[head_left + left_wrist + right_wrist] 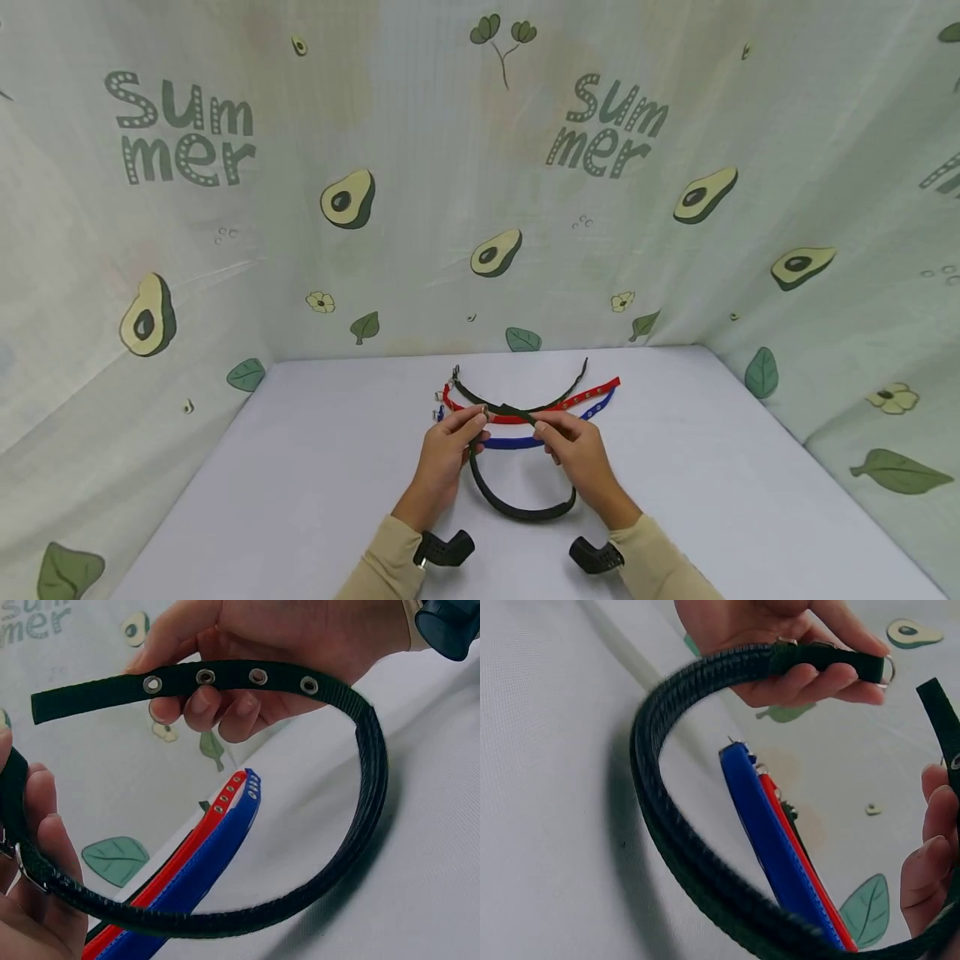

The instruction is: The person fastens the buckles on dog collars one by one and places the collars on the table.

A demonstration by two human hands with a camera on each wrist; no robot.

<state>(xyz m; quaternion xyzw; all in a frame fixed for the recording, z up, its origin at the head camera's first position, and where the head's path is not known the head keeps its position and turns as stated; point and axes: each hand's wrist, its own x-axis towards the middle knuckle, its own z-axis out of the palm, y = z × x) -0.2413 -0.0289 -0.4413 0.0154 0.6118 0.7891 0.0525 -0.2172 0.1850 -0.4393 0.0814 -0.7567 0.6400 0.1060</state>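
Both hands hold one dark green collar (525, 513) in a loop above the table. My left hand (448, 454) pinches its buckle end, where metal rings show in the right wrist view. Near the other end, a flat strap with several metal eyelets (258, 676), my right hand (579, 454) pinches the band. The strap tip (45, 707) sticks out free, apart from the buckle (28, 870). Just beyond the hands lie a blue collar (513, 444), a red collar (600, 390) and another dark green collar (472, 398), each curved on the table.
The white table (315, 467) reaches back to a hanging cloth (420, 275) printed with avocados and leaves, which also rises along both sides. Black devices (446, 550) are strapped at the wrists. The three lying collars sit close together near the table's far middle.
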